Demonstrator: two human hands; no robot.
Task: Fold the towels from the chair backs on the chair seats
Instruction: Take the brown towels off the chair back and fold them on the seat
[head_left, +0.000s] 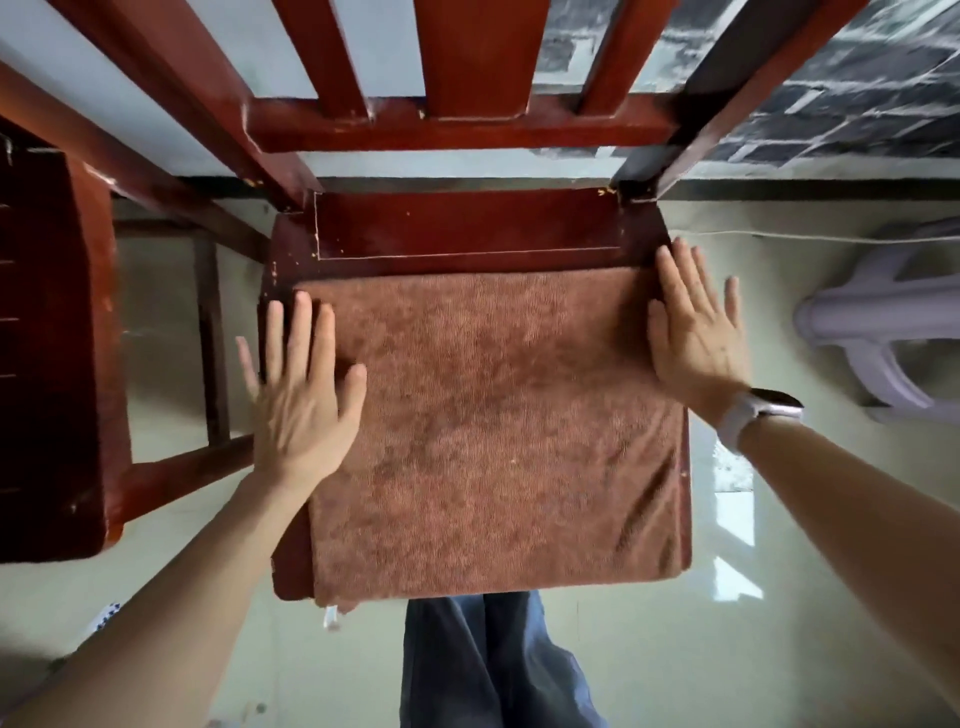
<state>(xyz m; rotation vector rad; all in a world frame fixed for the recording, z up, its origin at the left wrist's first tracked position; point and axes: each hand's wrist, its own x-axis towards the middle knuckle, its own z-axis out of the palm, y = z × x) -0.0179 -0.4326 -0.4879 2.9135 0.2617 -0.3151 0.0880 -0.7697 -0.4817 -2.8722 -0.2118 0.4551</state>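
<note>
A brown towel lies flat on the red wooden chair seat, covering most of it, its near edge reaching the seat's front. My left hand lies flat with straight, spread fingers on the towel's left edge. My right hand, a watch on its wrist, lies flat with straight fingers over the towel's far right corner. The chair back with its red slats rises beyond the seat and carries no towel.
A second red chair stands close on the left. A white plastic stool sits on the shiny tiled floor to the right. A dark brick-patterned wall lies behind. My legs in blue trousers stand at the seat's front.
</note>
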